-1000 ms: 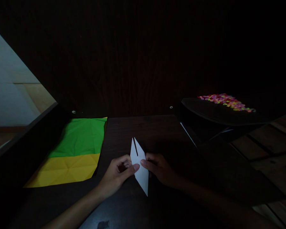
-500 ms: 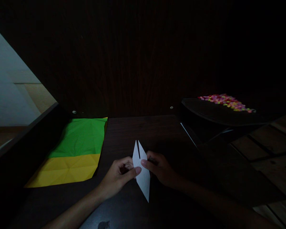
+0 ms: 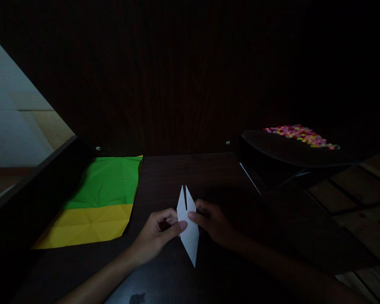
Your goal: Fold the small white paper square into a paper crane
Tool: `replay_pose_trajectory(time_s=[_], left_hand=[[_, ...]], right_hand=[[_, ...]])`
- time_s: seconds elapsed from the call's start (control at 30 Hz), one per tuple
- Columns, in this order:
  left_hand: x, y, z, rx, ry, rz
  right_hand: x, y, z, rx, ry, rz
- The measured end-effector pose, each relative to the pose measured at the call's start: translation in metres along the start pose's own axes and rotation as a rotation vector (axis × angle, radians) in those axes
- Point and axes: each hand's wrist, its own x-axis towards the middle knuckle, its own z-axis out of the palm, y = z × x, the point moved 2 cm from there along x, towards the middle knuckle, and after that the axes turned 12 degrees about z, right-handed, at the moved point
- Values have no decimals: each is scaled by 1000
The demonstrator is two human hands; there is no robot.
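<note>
A folded white paper (image 3: pixel 190 240), long and diamond-like, is held up between both hands over the dark table (image 3: pixel 177 169). Its far end splits into two narrow points with a slit between them; the near end tapers to one tip. My left hand (image 3: pixel 158 236) pinches its left edge, thumb on top and fingers behind. On the other side, my right hand (image 3: pixel 213 221) grips the right edge the same way, its thumb just above the left thumb. The fingertips behind the paper are hidden.
Creased green paper (image 3: pixel 107 181) and yellow paper (image 3: pixel 91 223) lie on the left by a dark raised side board (image 3: pixel 34 177). A dark panel (image 3: pixel 161 84) rises at the back. To the right stands a dark curved object (image 3: pixel 272 150) bearing small colourful pieces (image 3: pixel 304 135).
The white paper has turned slightly: its near tip has shifted a little left and its two far points a little right. Both hands keep their grip almost in place.
</note>
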Motion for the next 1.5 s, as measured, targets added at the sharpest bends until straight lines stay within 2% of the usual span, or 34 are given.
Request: replay_pose_trajectory(time_s=[0.2,0.4,0.87,1.13,1.5], left_hand=[[1,0,-5,12,95,1],[2,3,-6,15,166,21],[2,-4,-8,-10,128,-37],[1,-5,-6,-13,121,-3],[-4,-5,-3,64,99,48]], right_hand=[[2,0,1,37,-28,12],[4,0,-1,-49,8,2],[2,2,-2,-23,-10,-19],[2,2,-1,-51,7,-17],[-1,7,5,-14,-73,48]])
